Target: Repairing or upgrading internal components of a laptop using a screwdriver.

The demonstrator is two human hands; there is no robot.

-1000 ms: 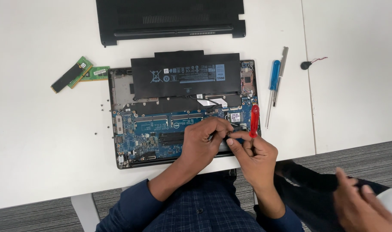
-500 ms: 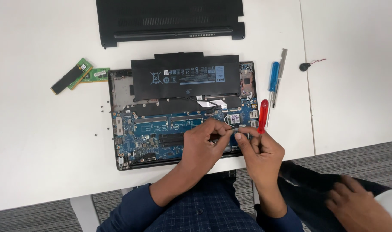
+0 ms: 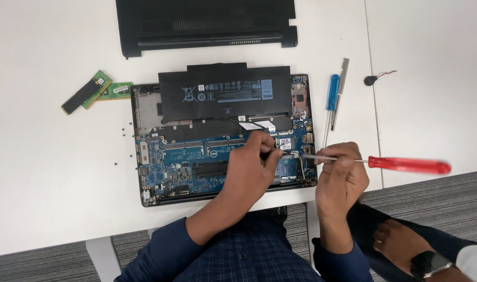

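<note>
A: Item one, left hand [image 3: 249, 167]?
B: Fingers pinched on a small part of the opened laptop [image 3: 222, 138], beside the wireless card [image 3: 285, 144].
A: Item two, right hand [image 3: 340, 177]?
B: Fingers clenched around the shaft of a red-handled screwdriver [image 3: 405, 165]; handle sticks out rightward, tip toward the left fingertips.

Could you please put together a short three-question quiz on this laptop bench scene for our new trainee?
1. True or false: the right hand holds the red-handled screwdriver.
2. What lies beside the blue-handled screwdriver: A a grey tool, B a hammer, C a cup?
3. Which part of the open laptop is the left hand over: the black battery or the blue board?

Key: 1 true; 2 A; 3 the blue board.
</note>
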